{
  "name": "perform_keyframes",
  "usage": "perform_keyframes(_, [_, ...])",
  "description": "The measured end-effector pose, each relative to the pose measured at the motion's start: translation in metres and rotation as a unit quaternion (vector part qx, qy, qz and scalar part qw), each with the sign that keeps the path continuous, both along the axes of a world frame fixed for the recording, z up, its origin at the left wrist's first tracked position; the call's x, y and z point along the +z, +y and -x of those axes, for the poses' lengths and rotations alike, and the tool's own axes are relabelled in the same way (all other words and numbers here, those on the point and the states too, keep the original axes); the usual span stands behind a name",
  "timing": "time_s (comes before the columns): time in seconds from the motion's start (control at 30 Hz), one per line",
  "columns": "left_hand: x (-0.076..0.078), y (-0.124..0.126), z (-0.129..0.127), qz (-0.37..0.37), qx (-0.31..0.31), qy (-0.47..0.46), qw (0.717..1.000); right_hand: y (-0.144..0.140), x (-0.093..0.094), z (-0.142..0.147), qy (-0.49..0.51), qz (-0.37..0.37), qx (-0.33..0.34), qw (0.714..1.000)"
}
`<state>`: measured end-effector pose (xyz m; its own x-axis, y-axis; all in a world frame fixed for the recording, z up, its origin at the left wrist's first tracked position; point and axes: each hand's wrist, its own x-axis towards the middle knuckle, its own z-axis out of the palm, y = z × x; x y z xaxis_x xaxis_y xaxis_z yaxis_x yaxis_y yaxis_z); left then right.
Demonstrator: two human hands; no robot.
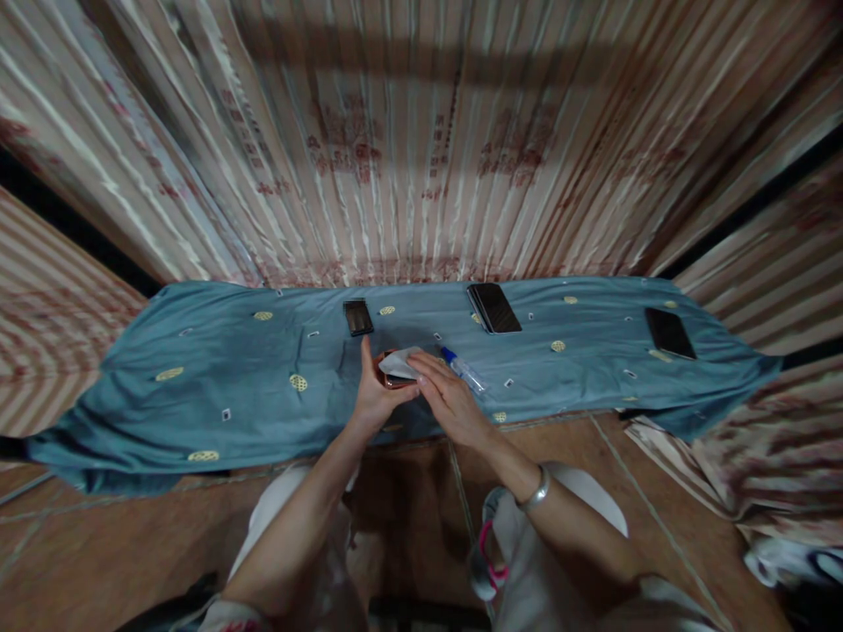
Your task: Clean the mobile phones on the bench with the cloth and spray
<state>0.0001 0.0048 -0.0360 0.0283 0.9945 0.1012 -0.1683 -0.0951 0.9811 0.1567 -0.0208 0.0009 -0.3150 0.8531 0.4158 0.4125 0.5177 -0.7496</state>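
My left hand (375, 397) grips a phone (395, 383) with a reddish edge, its thumb and fingers around the sides. Against the top of that phone, my right hand (454, 402) presses a white cloth or tissue (399, 362) under its fingers. The cloth hides most of the phone's face. Just right of my hands lies a clear bottle with a blue cap (466, 372), on its side. A small dark phone (358, 318) rests beyond my left hand.
A teal patterned cloth (250, 386) covers the low table. Dark flat devices (499, 309) lie stacked at the back, and another dark device (670, 333) is far right. Striped curtains (395, 175) surround the table, with dark bars (744, 206) at the sides.
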Motion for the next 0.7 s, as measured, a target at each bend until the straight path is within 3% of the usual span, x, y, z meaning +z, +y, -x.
perform_keyframes(0.13, [0.002,-0.001,0.002,0.006,-0.01,-0.009,1.0,-0.002,0.001,0.0,-0.033,-0.014,0.015,0.999])
perform_keyframes(0.3, [0.007,-0.006,0.0,-0.04,-0.007,0.037,0.998,-0.002,-0.003,0.0,-0.113,-0.011,0.04,0.993])
perform_keyframes(0.47, [0.009,-0.013,-0.005,-0.083,-0.034,0.111,0.99,0.003,-0.012,0.002,-0.14,0.013,0.048,0.989])
perform_keyframes(0.7, [0.011,-0.015,-0.003,-0.119,-0.023,0.231,0.965,0.006,-0.015,0.002,-0.129,0.016,0.069,0.989])
